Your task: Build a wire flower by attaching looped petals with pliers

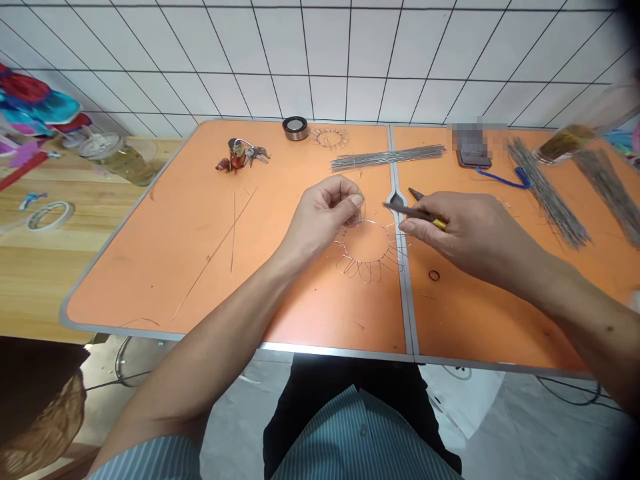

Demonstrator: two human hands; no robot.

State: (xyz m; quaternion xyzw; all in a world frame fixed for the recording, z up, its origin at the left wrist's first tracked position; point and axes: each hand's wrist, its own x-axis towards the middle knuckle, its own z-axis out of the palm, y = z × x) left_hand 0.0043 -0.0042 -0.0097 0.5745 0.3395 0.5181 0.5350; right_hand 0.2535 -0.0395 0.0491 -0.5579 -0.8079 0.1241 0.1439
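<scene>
My left hand (333, 203) pinches the upper left edge of a thin wire ring (367, 261), which has many small loops fanning outward. In my right hand (470, 223) are pliers (417, 212) with dark jaws and a bit of yellow on the handle. Their jaws are parted and point left, a short way to the right of my left fingers, touching nothing that I can make out. The ring hangs or rests just above the orange table (300, 307), near the metal seam.
Behind my hands lie a bundle of straight wires (387, 158), a tape roll (295, 128), a second wire ring (330, 138) and keys (243, 155). Further right are a phone (473, 155), more wire bundles (550, 193) and a cup (563, 143). Loose wires (215, 257) lie left.
</scene>
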